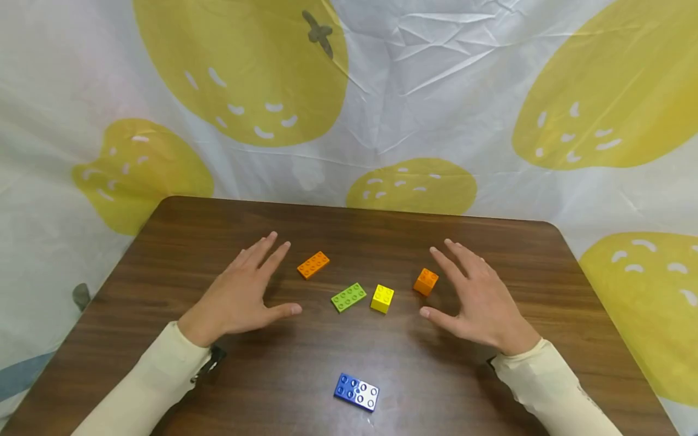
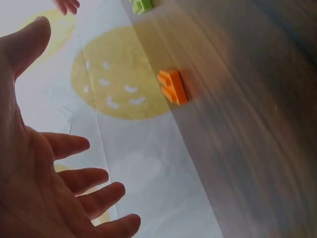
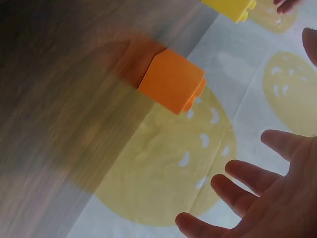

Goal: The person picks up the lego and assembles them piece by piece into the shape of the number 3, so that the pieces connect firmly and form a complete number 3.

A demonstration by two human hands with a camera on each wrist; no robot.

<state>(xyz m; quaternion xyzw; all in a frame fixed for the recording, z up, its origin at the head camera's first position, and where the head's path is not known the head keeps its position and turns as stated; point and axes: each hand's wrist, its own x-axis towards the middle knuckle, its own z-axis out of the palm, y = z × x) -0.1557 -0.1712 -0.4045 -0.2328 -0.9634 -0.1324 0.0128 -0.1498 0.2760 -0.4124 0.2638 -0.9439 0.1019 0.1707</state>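
Note:
My left hand [image 1: 238, 295] hovers over the left half of the table with fingers spread, holding nothing. Nearest to it lies a flat orange building brick [image 1: 313, 265], which the left wrist view shows beyond the fingertips. On the other side, my right hand [image 1: 480, 297] is also spread and holds nothing. Just left of its fingers stands a small, taller orange brick [image 1: 426, 282]. Between the hands are a flat lime green brick [image 1: 348, 297] and a small yellow brick [image 1: 382, 298]. Closer to me lies a flat blue brick [image 1: 356, 392], partly whitened by glare.
The bricks lie apart on a dark wood-grain table [image 1: 272, 387] with rounded far corners. Behind it hangs a white cloth [image 1: 436, 79] printed with yellow fruit. A dark band [image 1: 209, 363] circles the left wrist.

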